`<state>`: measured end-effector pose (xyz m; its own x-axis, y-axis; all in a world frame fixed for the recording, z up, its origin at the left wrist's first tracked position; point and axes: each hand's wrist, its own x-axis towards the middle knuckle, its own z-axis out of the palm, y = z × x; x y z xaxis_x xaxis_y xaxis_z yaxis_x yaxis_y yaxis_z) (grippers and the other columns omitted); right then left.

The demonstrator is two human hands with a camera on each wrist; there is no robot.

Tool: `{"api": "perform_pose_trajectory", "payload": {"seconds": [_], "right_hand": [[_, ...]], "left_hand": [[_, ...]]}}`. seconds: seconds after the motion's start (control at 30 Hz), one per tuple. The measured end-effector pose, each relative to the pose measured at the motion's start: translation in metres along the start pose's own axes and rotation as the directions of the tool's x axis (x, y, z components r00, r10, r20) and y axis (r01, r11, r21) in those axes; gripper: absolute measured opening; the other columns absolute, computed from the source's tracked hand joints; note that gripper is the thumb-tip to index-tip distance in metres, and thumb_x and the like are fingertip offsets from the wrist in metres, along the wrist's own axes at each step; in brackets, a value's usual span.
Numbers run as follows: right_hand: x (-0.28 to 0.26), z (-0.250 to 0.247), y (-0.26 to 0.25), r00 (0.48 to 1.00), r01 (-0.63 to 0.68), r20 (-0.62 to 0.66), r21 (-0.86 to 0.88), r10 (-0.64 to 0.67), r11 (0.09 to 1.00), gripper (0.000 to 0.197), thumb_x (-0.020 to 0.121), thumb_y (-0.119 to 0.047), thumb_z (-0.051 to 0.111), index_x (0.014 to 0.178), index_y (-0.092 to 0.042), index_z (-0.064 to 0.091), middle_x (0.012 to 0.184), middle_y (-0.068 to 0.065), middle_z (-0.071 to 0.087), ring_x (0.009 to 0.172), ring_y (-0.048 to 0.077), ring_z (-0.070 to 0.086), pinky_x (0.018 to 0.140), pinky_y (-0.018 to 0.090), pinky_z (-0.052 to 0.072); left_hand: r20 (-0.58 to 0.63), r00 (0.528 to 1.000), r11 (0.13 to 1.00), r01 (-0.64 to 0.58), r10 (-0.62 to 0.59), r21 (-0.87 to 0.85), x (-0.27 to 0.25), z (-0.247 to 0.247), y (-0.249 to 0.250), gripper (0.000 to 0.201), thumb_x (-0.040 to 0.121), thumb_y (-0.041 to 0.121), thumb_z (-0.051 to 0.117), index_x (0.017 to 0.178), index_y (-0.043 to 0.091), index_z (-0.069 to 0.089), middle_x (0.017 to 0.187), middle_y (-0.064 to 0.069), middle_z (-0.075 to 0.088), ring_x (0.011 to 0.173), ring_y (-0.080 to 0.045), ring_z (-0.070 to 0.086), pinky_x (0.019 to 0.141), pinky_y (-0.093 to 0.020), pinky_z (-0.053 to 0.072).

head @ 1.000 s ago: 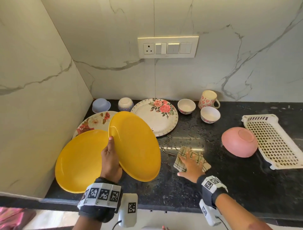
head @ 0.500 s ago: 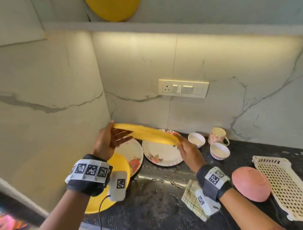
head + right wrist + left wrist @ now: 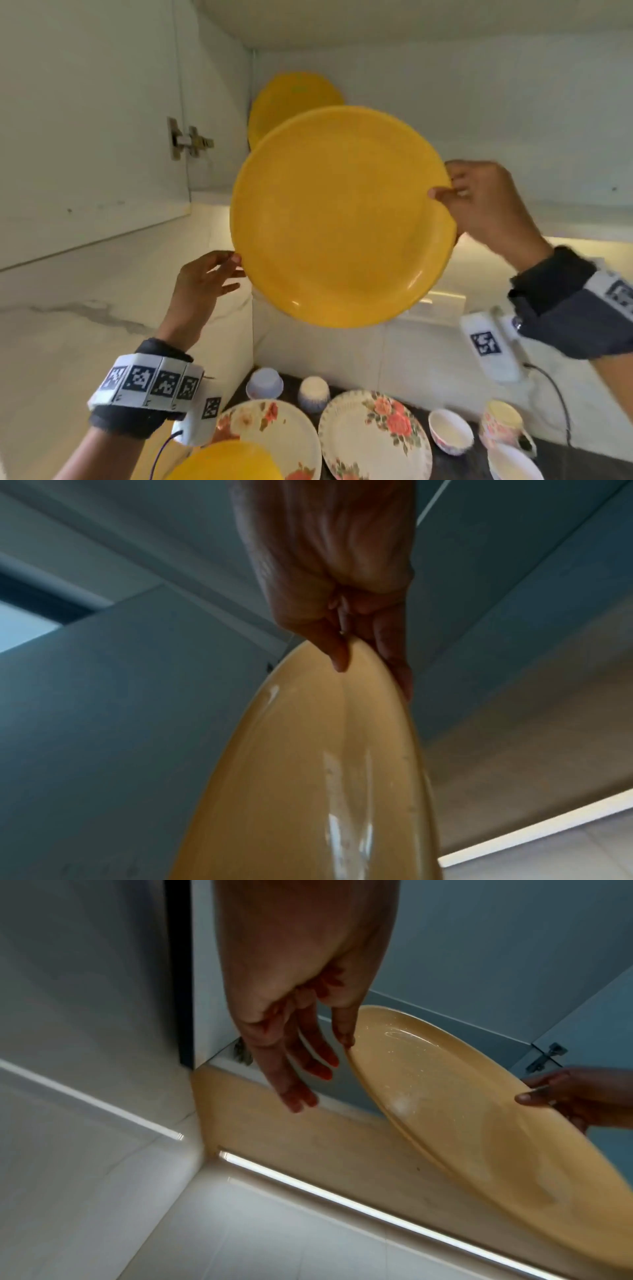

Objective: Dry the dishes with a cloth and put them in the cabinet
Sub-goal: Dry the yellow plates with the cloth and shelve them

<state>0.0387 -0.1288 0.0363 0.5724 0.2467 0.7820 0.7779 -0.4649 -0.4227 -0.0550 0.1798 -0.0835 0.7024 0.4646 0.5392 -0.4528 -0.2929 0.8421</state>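
Note:
A yellow plate (image 3: 339,219) is raised in front of the open upper cabinet, its face toward me. My right hand (image 3: 486,205) pinches its right rim (image 3: 359,653) between thumb and fingers. My left hand (image 3: 209,284) is open with straight fingers, and its thumb tip touches the plate's left rim (image 3: 352,1047). Another yellow plate (image 3: 291,99) leans inside the cabinet against the back corner. A third yellow plate (image 3: 222,462) lies on the counter below. The cloth is out of view.
The cabinet door (image 3: 92,109) stands open at the left with its hinge (image 3: 186,138) showing. On the black counter below are two floral plates (image 3: 373,435) (image 3: 274,431), several small bowls (image 3: 450,435) and a floral mug (image 3: 503,425).
The yellow plate has risen from counter height to the cabinet opening and turned from edge-on to face me. My right hand left the cloth and took its rim; my left hand loosened to a light touch.

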Motion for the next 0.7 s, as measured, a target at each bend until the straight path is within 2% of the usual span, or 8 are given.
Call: {"api": "perform_pose_trajectory", "payload": {"seconds": [0.1, 0.23, 0.33, 0.43, 0.5, 0.57, 0.63, 0.7], "right_hand": [[0.064, -0.012, -0.024, 0.999, -0.038, 0.02, -0.034, 0.039, 0.999, 0.006, 0.083, -0.002, 0.063, 0.088, -0.003, 0.065, 0.077, 0.011, 0.061, 0.053, 0.013, 0.055, 0.046, 0.029, 0.05], [0.14, -0.008, -0.039, 0.991, -0.133, 0.026, -0.019, 0.133, 0.991, 0.023, 0.082, 0.003, 0.061, 0.104, 0.013, 0.06, 0.089, 0.02, 0.06, 0.061, 0.03, 0.057, 0.041, 0.032, 0.051], [0.186, 0.011, -0.043, 0.989, -0.145, -0.005, -0.026, 0.145, 0.989, 0.029, 0.083, 0.007, 0.055, 0.108, 0.022, 0.055, 0.102, 0.037, 0.06, 0.077, 0.045, 0.062, 0.068, 0.059, 0.053], [0.227, 0.041, -0.037, 0.988, -0.145, -0.061, -0.064, 0.142, 0.987, 0.03, 0.083, 0.007, 0.05, 0.107, 0.024, 0.052, 0.105, 0.04, 0.058, 0.092, 0.05, 0.059, 0.079, 0.066, 0.044], [0.248, 0.063, -0.028, 0.988, -0.145, -0.062, -0.093, 0.14, 0.985, 0.014, 0.084, 0.01, 0.046, 0.084, 0.018, 0.057, 0.083, 0.037, 0.057, 0.076, 0.044, 0.058, 0.074, 0.062, 0.047], [0.272, 0.088, -0.015, 0.984, -0.159, -0.096, -0.123, 0.147, 0.98, 0.032, 0.084, 0.012, 0.044, 0.057, -0.006, 0.041, 0.059, 0.016, 0.041, 0.057, 0.027, 0.043, 0.052, 0.039, 0.043], [0.295, 0.112, 0.0, 0.982, -0.165, -0.118, -0.123, 0.15, 0.979, 0.044, 0.083, 0.013, 0.043, 0.053, -0.016, 0.03, 0.055, 0.005, 0.031, 0.052, 0.021, 0.033, 0.051, 0.027, 0.027], [0.31, 0.135, 0.01, 0.981, -0.168, -0.117, -0.102, 0.156, 0.98, 0.03, 0.086, 0.01, 0.044, 0.064, -0.009, 0.051, 0.069, 0.014, 0.05, 0.061, 0.028, 0.047, 0.06, 0.031, 0.038]], "left_hand": [[-0.021, 0.989, 0.989, -0.147, 0.147, -0.003, 0.046, -0.002, 0.022, 0.016, 0.094, 0.015, 0.049, 0.092, 0.016, 0.065, 0.074, 0.011, 0.072, 0.073, -0.006, 0.067, 0.066, -0.022, 0.057], [-0.022, 0.96, 0.948, -0.27, 0.278, 0.171, 0.11, 0.001, 0.032, 0.021, 0.095, 0.008, 0.047, 0.096, 0.014, 0.068, 0.091, 0.0, 0.072, 0.092, -0.021, 0.065, 0.077, -0.024, 0.05], [-0.004, 0.935, 0.842, -0.318, 0.355, 0.436, 0.151, 0.007, 0.025, 0.021, 0.09, 0.001, 0.053, 0.105, 0.0, 0.068, 0.108, -0.015, 0.067, 0.099, -0.024, 0.062, 0.084, -0.021, 0.044], [0.099, 0.955, 0.783, -0.286, 0.279, 0.553, 0.185, 0.009, 0.012, 0.019, 0.089, 0.009, 0.057, 0.101, 0.003, 0.069, 0.105, -0.015, 0.068, 0.096, -0.027, 0.063, 0.084, -0.029, 0.047], [0.191, 0.969, 0.715, -0.245, 0.158, 0.654, 0.197, 0.009, 0.003, 0.021, 0.09, 0.019, 0.056, 0.104, 0.011, 0.069, 0.11, -0.01, 0.067, 0.098, -0.026, 0.062, 0.085, -0.031, 0.047], [0.232, 0.967, 0.588, -0.249, 0.106, 0.77, 0.204, 0.008, -0.006, 0.029, 0.094, 0.032, 0.047, 0.11, 0.021, 0.068, 0.118, -0.001, 0.065, 0.103, -0.022, 0.06, 0.086, -0.029, 0.045], [0.221, 0.962, 0.517, -0.273, 0.162, 0.811, 0.209, 0.007, -0.012, 0.039, 0.092, 0.042, 0.036, 0.11, 0.029, 0.068, 0.117, 0.005, 0.066, 0.1, -0.018, 0.061, 0.08, -0.025, 0.045], [0.204, 0.955, 0.511, -0.289, 0.217, 0.809, 0.211, 0.006, -0.017, 0.051, 0.082, 0.05, 0.029, 0.106, 0.032, 0.07, 0.108, 0.005, 0.07, 0.09, -0.015, 0.063, 0.071, -0.024, 0.047]]}}
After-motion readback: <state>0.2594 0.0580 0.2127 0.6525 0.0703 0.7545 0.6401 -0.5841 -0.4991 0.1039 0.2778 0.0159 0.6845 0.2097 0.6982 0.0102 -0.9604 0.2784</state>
